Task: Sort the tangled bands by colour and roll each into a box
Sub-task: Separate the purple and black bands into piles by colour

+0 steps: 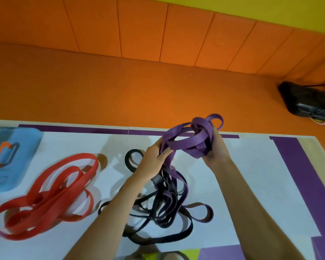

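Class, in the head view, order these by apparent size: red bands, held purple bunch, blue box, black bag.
1. red bands
2. purple bunch and blue box: look alike; the frame cuts off the box
3. black bag: farther away, also cut off

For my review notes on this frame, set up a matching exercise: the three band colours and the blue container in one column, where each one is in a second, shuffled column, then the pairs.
Things
1. red bands
2. purple bands
3. black bands
4. blue container

Places
A. bunched and lifted, gripped by the left hand and the right hand
B. lying apart on the left of the mat, touched by neither hand
C. at the far left edge of the view
D. on the mat under the hands, tangled with another colour

Pairs: 1-B, 2-A, 3-D, 4-C
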A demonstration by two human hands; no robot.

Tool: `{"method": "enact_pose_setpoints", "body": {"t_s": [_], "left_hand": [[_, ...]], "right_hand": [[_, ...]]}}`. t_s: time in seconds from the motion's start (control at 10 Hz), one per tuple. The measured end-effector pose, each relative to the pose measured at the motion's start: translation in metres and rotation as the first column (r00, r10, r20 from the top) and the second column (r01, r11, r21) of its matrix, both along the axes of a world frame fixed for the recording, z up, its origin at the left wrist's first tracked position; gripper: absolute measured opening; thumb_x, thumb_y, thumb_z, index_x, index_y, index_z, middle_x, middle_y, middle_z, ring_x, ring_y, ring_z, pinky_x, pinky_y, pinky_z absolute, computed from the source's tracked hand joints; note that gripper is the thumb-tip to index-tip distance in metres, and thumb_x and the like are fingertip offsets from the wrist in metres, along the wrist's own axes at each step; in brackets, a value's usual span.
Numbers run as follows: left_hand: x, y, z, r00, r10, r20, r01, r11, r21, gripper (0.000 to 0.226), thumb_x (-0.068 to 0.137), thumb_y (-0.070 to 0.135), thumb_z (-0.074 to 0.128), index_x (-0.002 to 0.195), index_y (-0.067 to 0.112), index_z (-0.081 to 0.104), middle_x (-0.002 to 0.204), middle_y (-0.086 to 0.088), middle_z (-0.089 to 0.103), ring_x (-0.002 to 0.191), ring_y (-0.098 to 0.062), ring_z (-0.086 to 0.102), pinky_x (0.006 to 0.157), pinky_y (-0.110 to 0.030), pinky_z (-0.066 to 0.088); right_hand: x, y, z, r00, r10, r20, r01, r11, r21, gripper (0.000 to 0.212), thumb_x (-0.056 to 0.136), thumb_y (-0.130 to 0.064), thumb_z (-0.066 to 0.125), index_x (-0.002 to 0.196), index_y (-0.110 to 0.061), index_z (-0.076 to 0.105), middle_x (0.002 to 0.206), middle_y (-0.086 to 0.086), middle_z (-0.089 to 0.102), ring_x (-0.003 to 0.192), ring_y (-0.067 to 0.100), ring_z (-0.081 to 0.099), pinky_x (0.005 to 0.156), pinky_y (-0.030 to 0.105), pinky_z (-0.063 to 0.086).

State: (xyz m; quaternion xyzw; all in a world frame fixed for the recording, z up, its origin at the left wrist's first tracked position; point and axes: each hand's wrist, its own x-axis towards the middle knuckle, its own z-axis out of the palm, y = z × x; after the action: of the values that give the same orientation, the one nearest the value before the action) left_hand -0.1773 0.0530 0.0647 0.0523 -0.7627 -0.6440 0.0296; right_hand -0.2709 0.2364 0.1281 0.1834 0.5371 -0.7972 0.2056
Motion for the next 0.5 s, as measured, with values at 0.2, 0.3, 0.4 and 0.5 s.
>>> {"method": "enact_pose_setpoints", "body": {"t_s": [0.2,0.3,0.4,0.5], "left_hand": [[-0.021,0.016,0.047,0.998,-0.031,-0.045,0.024,0.988,-0.155,0.004,0.102,0.034,0.068,0.104,0.031,0.067,0.077,0.015,0.065,0.071,-0.005,0.059,0.068,-0.022,0.043],[-0.022,0.023,0.053,0.989,-0.142,0.033,0.146,0.958,-0.246,0.016,0.092,0.045,0.077,0.088,0.035,0.066,0.072,0.015,0.063,0.064,-0.003,0.057,0.062,-0.018,0.041],[-0.015,0.026,0.045,0.949,-0.229,0.216,0.278,0.930,-0.238,0.040,0.078,0.044,0.091,0.109,0.036,0.068,0.100,0.017,0.076,0.089,-0.003,0.072,0.076,-0.021,0.056],[0.000,0.026,0.024,0.926,-0.180,0.332,0.284,0.911,-0.300,0.062,0.074,0.031,0.094,0.128,0.028,0.063,0.117,0.013,0.074,0.104,-0.006,0.071,0.092,-0.031,0.058]], "right_hand": [[-0.023,0.046,-0.019,0.989,0.148,0.021,-0.147,0.989,-0.014,0.032,0.113,-0.032,0.043,0.123,-0.012,0.066,0.110,0.009,0.074,0.098,0.025,0.071,0.090,0.041,0.058],[-0.030,0.067,-0.037,0.968,0.241,0.066,-0.238,0.970,-0.040,0.026,0.110,-0.025,0.050,0.115,-0.009,0.071,0.107,0.015,0.072,0.093,0.027,0.074,0.080,0.038,0.062],[-0.028,0.078,-0.053,0.928,0.325,0.181,-0.329,0.944,-0.011,0.028,0.109,-0.026,0.050,0.121,-0.008,0.069,0.111,0.017,0.071,0.099,0.029,0.072,0.090,0.039,0.057],[-0.024,0.078,-0.077,0.909,0.339,0.242,-0.331,0.941,-0.074,0.031,0.110,-0.031,0.047,0.119,-0.009,0.067,0.102,0.012,0.078,0.089,0.029,0.077,0.078,0.042,0.065]]}}
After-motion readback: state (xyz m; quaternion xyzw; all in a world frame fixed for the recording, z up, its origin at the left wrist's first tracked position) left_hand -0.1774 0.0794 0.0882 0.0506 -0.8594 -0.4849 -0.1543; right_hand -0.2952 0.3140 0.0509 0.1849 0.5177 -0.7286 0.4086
